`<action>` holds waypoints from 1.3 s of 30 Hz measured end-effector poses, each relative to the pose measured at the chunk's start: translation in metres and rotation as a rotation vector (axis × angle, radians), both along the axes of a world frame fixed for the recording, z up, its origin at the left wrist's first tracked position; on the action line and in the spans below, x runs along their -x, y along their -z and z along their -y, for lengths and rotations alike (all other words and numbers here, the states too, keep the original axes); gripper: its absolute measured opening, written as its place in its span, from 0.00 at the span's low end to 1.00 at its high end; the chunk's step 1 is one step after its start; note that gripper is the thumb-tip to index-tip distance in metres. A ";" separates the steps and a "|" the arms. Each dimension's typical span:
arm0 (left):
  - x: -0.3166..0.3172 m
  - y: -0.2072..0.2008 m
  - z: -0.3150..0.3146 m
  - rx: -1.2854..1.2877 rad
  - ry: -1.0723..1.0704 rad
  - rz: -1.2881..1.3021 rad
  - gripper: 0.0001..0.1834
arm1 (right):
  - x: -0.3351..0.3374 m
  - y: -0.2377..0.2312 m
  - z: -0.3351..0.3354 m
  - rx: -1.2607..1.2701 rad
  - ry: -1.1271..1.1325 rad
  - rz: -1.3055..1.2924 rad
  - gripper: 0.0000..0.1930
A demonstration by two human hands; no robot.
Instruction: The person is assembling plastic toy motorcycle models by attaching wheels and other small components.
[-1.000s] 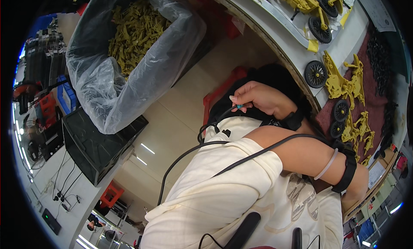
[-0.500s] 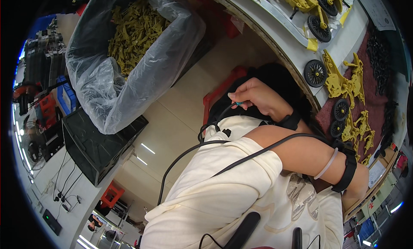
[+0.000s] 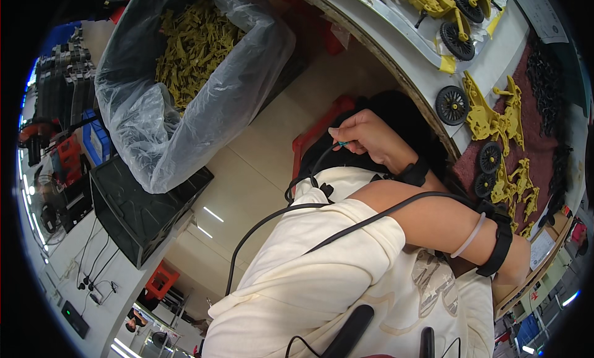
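Note:
My right hand [image 3: 366,135], left of centre of the crossed arms, pinches the end of a black cable [image 3: 322,162] with a small teal piece [image 3: 342,145] by the fingertips. That cable runs down in a loop to the white shirt [image 3: 297,259]. Over the right forearm crosses my left arm, with a pale bracelet and a black wrist strap [image 3: 497,250]. Beyond that strap my left hand [image 3: 515,268] is bent away at the right, its fingers hidden. Another black cable [image 3: 383,217] lies along the left arm.
A clear plastic bag [image 3: 204,132] full of yellow parts [image 3: 192,52] sits at upper left, above a black crate [image 3: 145,213]. On the worktable [image 3: 396,46] at right lie yellow frames [image 3: 486,117], black wheels [image 3: 453,105] and a dark red cloth [image 3: 526,98]. A red stool [image 3: 303,138] shows behind my right hand.
My right hand has shifted very slightly upward, and the teal piece tilts with it. The left arm stays where it was.

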State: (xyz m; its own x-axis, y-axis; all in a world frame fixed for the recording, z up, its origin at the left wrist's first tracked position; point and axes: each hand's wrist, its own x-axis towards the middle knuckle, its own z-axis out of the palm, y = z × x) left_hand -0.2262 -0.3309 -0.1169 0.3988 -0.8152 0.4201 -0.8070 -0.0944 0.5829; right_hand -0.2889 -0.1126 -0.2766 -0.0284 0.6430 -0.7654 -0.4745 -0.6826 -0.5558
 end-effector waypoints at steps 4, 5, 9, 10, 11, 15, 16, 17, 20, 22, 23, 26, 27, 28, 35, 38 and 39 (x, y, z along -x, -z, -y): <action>0.004 0.001 0.004 0.058 -0.058 0.008 0.18 | -0.002 0.000 0.002 0.010 0.029 0.008 0.14; 0.005 0.000 0.005 0.058 -0.050 0.010 0.18 | -0.002 0.000 0.004 -0.001 0.042 0.042 0.14; 0.002 0.007 -0.005 0.036 -0.103 -0.021 0.15 | 0.011 0.016 -0.003 -0.060 0.037 0.126 0.14; 0.002 0.007 -0.006 0.039 -0.114 -0.015 0.15 | 0.012 0.015 -0.005 -0.061 0.034 0.127 0.14; 0.001 0.008 -0.006 0.038 -0.122 -0.017 0.15 | 0.013 0.014 -0.008 -0.073 -0.001 0.180 0.14; 0.001 -0.004 0.018 0.054 -0.146 -0.031 0.13 | -0.002 0.008 -0.009 -0.074 0.022 0.285 0.14; 0.003 -0.003 0.016 0.052 -0.165 -0.051 0.12 | -0.004 0.008 -0.010 -0.078 0.026 0.284 0.14; 0.004 -0.002 0.014 0.049 -0.162 -0.047 0.12 | -0.005 0.008 -0.011 -0.056 0.050 0.272 0.14; 0.013 -0.006 -0.004 0.082 -0.128 -0.025 0.12 | 0.000 0.013 -0.014 -0.034 0.094 0.255 0.13; 0.000 0.008 -0.001 0.041 -0.135 -0.027 0.12 | 0.001 0.024 -0.015 -0.030 0.114 0.189 0.12; 0.003 0.006 -0.002 0.040 -0.135 -0.018 0.12 | 0.004 0.021 -0.015 -0.034 0.118 0.183 0.12; 0.010 0.001 -0.007 -0.032 -0.112 -0.024 0.12 | 0.002 0.015 -0.013 -0.070 0.055 0.149 0.12; 0.012 0.001 -0.010 -0.006 -0.116 -0.009 0.12 | 0.000 0.013 -0.012 -0.100 -0.014 0.119 0.12; 0.013 0.001 -0.014 0.019 -0.119 0.005 0.12 | -0.004 0.011 -0.011 -0.101 -0.012 0.122 0.12; 0.029 0.008 -0.024 0.246 -0.288 0.184 0.08 | -0.019 0.005 -0.001 -0.221 -0.018 0.005 0.11; 0.051 -0.001 -0.058 0.388 -0.350 0.282 0.05 | -0.021 0.000 0.008 -0.287 -0.008 0.014 0.10; 0.060 -0.003 -0.069 0.430 -0.406 0.285 0.05 | -0.018 -0.002 0.009 -0.319 -0.011 0.031 0.10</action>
State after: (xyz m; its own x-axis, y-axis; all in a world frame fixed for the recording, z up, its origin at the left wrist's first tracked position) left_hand -0.2858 -0.2623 -0.1136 0.4647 -0.3591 0.8094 -0.8845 -0.2303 0.4057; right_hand -0.2713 -0.1220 -0.2746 -0.0170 0.8503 -0.5260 -0.4476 -0.4769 -0.7564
